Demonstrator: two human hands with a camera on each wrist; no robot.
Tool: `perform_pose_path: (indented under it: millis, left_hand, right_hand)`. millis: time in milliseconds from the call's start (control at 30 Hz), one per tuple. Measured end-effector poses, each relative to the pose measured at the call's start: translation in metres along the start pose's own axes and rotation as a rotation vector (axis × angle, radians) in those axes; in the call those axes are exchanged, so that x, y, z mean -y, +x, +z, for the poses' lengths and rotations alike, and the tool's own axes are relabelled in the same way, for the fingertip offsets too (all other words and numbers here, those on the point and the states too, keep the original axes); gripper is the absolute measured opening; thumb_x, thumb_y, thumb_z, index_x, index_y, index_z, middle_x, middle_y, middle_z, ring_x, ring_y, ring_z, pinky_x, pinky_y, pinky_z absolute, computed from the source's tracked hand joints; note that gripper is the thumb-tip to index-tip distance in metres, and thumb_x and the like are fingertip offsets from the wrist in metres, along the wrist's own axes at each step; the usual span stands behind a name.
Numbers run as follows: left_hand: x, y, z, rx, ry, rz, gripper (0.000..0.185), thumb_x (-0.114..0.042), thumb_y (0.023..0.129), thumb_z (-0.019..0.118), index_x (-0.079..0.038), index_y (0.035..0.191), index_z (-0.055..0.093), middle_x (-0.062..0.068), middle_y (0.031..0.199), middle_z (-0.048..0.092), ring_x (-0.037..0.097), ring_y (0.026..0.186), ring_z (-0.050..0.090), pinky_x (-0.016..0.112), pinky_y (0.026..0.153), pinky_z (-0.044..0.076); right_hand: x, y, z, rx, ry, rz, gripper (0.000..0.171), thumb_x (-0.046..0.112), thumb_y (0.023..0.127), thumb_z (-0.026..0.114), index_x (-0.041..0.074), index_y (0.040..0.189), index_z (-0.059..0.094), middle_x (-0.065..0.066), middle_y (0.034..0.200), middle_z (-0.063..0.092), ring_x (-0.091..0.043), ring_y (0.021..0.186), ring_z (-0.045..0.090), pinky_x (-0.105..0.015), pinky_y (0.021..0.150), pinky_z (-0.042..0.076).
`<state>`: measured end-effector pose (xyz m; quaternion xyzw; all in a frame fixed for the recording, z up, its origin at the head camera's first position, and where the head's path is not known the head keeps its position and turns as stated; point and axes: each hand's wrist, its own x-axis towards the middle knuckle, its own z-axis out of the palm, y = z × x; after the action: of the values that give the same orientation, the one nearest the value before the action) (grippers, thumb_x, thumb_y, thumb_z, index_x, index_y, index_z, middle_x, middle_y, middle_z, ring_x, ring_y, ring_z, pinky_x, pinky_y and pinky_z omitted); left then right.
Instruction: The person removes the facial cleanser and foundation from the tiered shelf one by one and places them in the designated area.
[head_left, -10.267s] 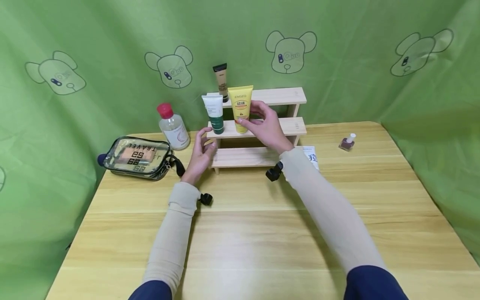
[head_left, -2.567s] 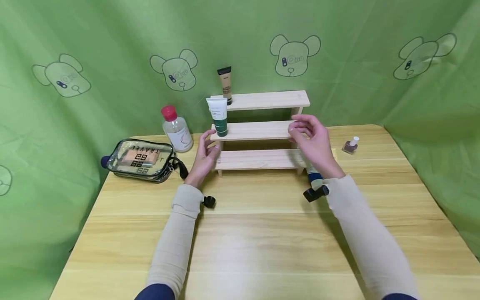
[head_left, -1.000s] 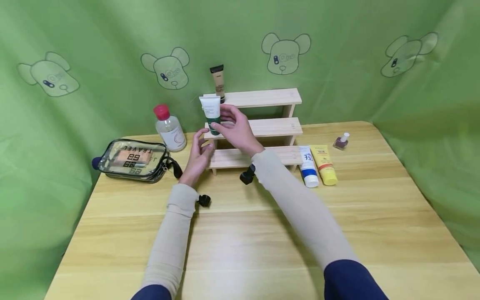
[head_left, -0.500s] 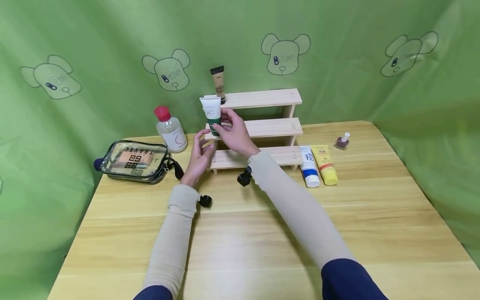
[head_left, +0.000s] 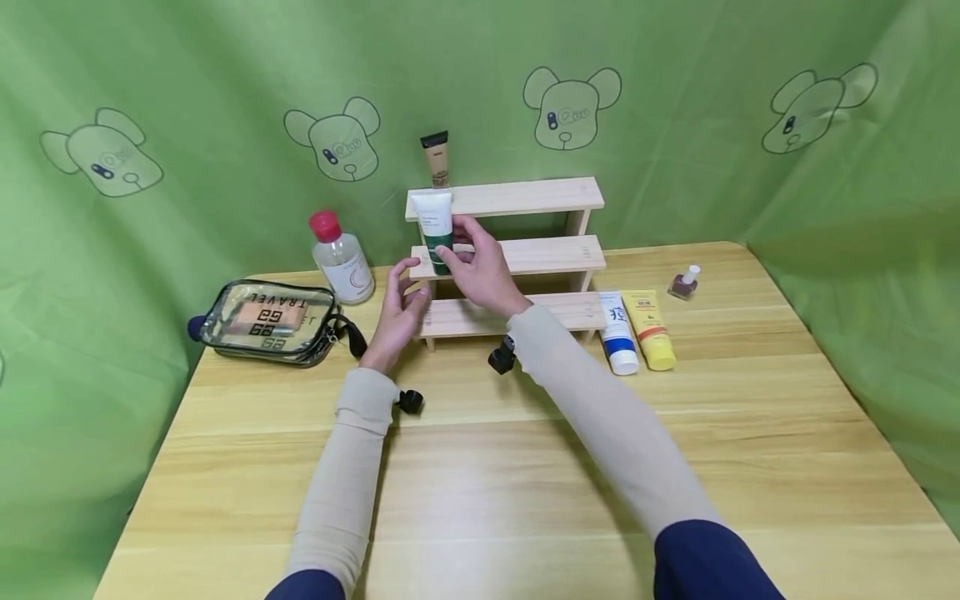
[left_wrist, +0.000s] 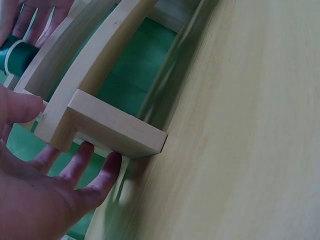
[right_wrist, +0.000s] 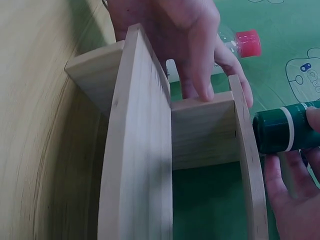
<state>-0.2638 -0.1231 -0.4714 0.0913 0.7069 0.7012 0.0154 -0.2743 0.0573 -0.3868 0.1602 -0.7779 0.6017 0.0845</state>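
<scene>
My right hand [head_left: 486, 268] pinches a white-and-green squeeze tube [head_left: 435, 218], cap down, near the left end of the middle step of a wooden three-step display rack [head_left: 525, 198]. In the right wrist view the green cap [right_wrist: 275, 131] is at the step's surface; whether it touches I cannot tell. My left hand [head_left: 396, 315] rests its fingertips against the rack's left end. The left wrist view has those fingers [left_wrist: 107, 172] at the outer side of the end panel. Behind the held tube, a beige tube with a black end [head_left: 437, 158] stands on the top step.
A blue-and-white tube [head_left: 618, 333] and a yellow tube [head_left: 649, 329] lie right of the rack. Farther right stands a nail polish bottle [head_left: 684, 283]. Left are a red-capped bottle [head_left: 345, 258] and a clear travel pouch [head_left: 266, 321]. A green curtain [head_left: 675, 125] hangs behind.
Ten seconds ago my right hand held the yellow tube on the middle step; now that tube lies on the table. In the last half second the white-and-green tube has shifted slightly right.
</scene>
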Motion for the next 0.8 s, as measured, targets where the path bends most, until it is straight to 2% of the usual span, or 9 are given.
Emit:
perform_pose_path:
  millis: [400,800]
  left_hand:
    - [0.000,0.000,0.001,0.008,0.005,-0.016,0.052,-0.010,0.115,0.051,-0.034,0.159,0.038,0.020,0.165,0.043,0.049,0.149,0.051,0.057,0.127,0.042]
    - [0.000,-0.001,-0.001,0.006,-0.010,-0.010,0.053,-0.008,0.114,0.050,-0.032,0.159,0.038,0.022,0.163,0.043,0.052,0.148,0.050,0.058,0.127,0.042]
  right_hand:
    - [0.000,-0.014,-0.019,-0.036,-0.013,0.011,0.043,0.013,0.110,0.066,0.005,0.150,0.055,-0.018,0.140,0.067,-0.029,0.130,0.066,-0.040,0.108,0.062]
    - [0.013,-0.032,-0.041,-0.049,-0.006,0.002,0.043,0.013,0.109,0.067,0.003,0.149,0.056,-0.020,0.137,0.068,-0.029,0.128,0.067,-0.039,0.105,0.063]
